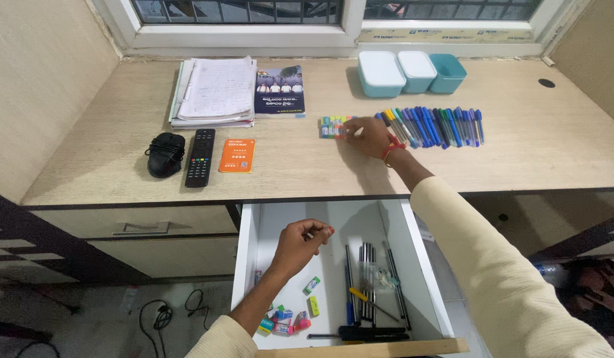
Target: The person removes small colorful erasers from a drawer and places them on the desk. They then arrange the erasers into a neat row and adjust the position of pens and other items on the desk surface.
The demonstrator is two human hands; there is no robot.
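- Right hand [368,136] at centre of frame, fingertips pinched together on the right end of a row of small coloured erasers [333,126] lying flat on the desk [519,152].
- Left hand [300,244] lower centre, raised over the open drawer [248,265], fingers curled shut in a loose fist; whether anything small sits inside: cannot tell.
- Just right of the erasers, touching the right hand's knuckles: a fanned row of pens [433,126], mostly blue, a few green and yellow.
- Below in the drawer: loose erasers [287,321] at the lower left corner, dark pens and pencils [370,278] along the right side.
- Likely slip: a sideways nudge of the right wrist could scatter the pens, close as they lie; cause, the tight gap between eraser row and pen row.
- Another risk: a small eraser squeezed at one end could pop free and roll, perhaps over the desk's front edge into the drawer or past it to the floor.
- Open room: bare desk in front of the erasers down to the front edge, and wide bare surface at right of frame.
- Crowded side: upper left, with papers [217,89], a booklet [279,91], a remote [200,157], an orange card [237,156] and a black mouse [165,154].
- Behind the pens: three teal boxes [409,71] against the window sill.
- Drawer's front rail across the bottom edge of frame, near the left forearm.
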